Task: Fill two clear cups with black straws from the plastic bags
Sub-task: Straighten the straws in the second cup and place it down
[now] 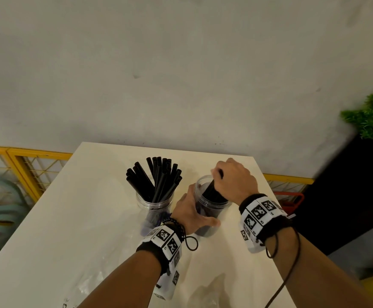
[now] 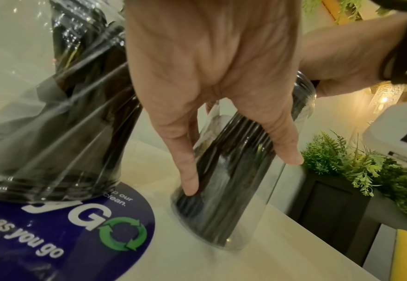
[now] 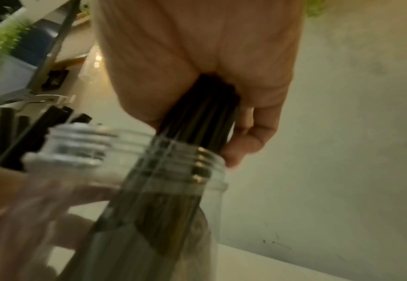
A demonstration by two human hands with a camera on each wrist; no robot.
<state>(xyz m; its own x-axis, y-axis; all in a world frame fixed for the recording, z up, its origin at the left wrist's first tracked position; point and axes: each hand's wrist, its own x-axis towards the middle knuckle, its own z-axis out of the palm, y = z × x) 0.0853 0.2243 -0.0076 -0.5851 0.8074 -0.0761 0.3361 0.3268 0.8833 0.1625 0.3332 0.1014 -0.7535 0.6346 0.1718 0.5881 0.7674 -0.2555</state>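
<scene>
Two clear cups stood on a white table [image 1: 54,218], with the filled cup [image 1: 155,203] as the landmark. It held a fanned bunch of black straws [image 1: 156,177] standing upright, tips well above the rim.

Just right of the filled cup stood the second cup [image 1: 212,202] — the left hand [image 1: 192,211] was wrapped round its side, thumb on the near wall and fingers [image 2: 188,171] on the far side, holding it steady on the table.

The right hand [image 1: 234,182] was above the second cup's mouth, clamped on a tight bundle of straws [image 3: 197,123]; the bundle's lower part was already inside that cup, seen through the wall in the left wrist view.

Under and beside the filled cup, on the near side, lay a round blue sticker [image 2: 82,228] with white lettering and a green recycle mark. Crumpled clear plastic [image 1: 92,278] lay nearer the person than the filled cup. A green plant [image 1: 369,121] stood far right of it, off the table.
</scene>
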